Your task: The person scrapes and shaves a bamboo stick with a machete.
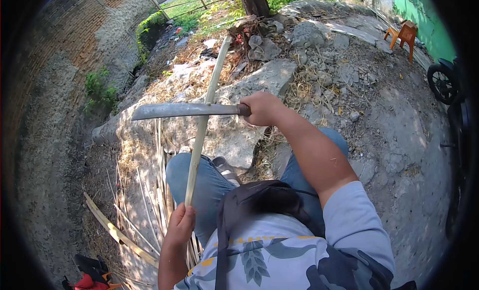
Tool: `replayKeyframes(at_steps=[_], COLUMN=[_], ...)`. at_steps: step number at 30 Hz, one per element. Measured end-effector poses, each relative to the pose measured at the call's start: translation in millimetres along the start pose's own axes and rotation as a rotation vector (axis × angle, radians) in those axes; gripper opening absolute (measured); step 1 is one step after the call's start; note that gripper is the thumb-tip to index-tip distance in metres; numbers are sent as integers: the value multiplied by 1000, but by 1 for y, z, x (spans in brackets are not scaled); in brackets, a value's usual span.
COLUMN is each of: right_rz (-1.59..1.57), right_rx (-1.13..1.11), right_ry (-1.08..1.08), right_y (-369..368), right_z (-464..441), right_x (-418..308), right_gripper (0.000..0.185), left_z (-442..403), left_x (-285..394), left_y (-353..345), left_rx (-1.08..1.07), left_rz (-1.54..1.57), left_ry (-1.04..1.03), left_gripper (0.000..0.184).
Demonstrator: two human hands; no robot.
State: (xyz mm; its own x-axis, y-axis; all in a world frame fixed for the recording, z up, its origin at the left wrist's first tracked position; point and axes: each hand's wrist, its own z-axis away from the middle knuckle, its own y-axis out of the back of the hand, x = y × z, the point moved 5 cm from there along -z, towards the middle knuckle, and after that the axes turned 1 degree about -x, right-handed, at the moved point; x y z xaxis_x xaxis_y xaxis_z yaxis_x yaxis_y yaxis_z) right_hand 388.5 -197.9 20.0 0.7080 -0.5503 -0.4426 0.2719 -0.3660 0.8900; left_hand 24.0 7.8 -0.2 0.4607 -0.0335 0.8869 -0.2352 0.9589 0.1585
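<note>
One brick wall [75,45] lines the left side, the largest thing in sight. Next comes a broken concrete slab [234,150], in front of the person's bent knees. Loose strips [160,200] lie beside the left knee, probably laid there to be within reach. The long pale strip [195,162] slants outward past that knee, seemingly to keep its length free of the body. The machete [172,111] lies crosswise over it, perhaps so the blade meets it squarely; whether they touch, I cannot tell. The right hand [260,109] is closed fully around the machete's handle; the left hand [182,220] is closed on the strip's near end, thumb on top, apparently steadying it. Counted: one wall, one orange chair [408,38], one held strip, one machete, two hands; the loose strips overlap too much to number.
</note>
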Motion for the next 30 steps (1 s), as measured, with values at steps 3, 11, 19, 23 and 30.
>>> replayKeyframes(at_steps=[3,11,19,23,30], right_rz=[-17,79,-2,72,151], right_rx=[60,9,156,153,69], right_ry=[-40,293,49,18,338], right_y=[3,-12,-7,0,-19], right_z=[-1,15,-4,3,13], right_x=[7,-53,14,5,-58], right_gripper=[18,16,13,12,18], left_z=[2,-10,6,4,-1], left_x=[8,5,2,-13,-10], left_y=[0,-8,4,7,1], left_rx=[12,20,29,21,71], left_rz=[-5,16,-62,7,-75], left_ry=[1,22,3,35,5], left_gripper=[30,30,27,26,27])
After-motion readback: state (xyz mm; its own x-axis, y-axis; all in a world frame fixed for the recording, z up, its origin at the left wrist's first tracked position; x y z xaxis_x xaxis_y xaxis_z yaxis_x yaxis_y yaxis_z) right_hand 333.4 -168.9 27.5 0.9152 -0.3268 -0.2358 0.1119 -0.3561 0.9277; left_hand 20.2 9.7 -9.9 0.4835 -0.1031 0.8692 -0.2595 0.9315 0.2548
